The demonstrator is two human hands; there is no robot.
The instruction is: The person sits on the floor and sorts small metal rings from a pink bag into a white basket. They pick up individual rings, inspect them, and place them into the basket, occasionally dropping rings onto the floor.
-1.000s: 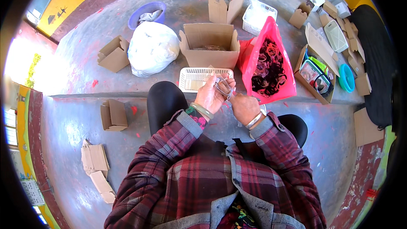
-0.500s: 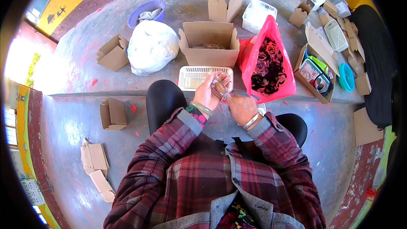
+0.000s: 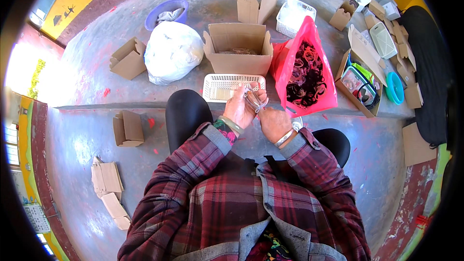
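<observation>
Little had moved since the earlier frame: both hands stayed together just in front of the knees, the left hand [image 3: 240,110] only slightly raised toward the basket, the right hand [image 3: 273,123] a touch lower and nearer the body than before. The fingers [image 3: 251,97] of the left hand were curled shut around a small bunch of thin wire-like loops [image 3: 254,98], held upright over the near edge of the ledge. The right hand's fingers were bent in toward the same bunch, touching its lower part; how firmly they gripped I cannot tell.

Just beyond the hands, a white slotted basket [image 3: 227,87] lay on the raised concrete ledge, unmoved. Behind it stood an open cardboard box [image 3: 239,54], and to its right a pink plastic bag [image 3: 304,75] gaped open, full of dark rings, as before. Left of the box sat a knotted white sack [image 3: 172,51], with a small open carton [image 3: 127,59] further left and a purple tub [image 3: 166,12] at the far side. On the right, a carton of coloured items [image 3: 360,84] kept its place. On the floor at the left, a small folded box [image 3: 127,128] and flattened cartons [image 3: 108,188] lay unchanged.
</observation>
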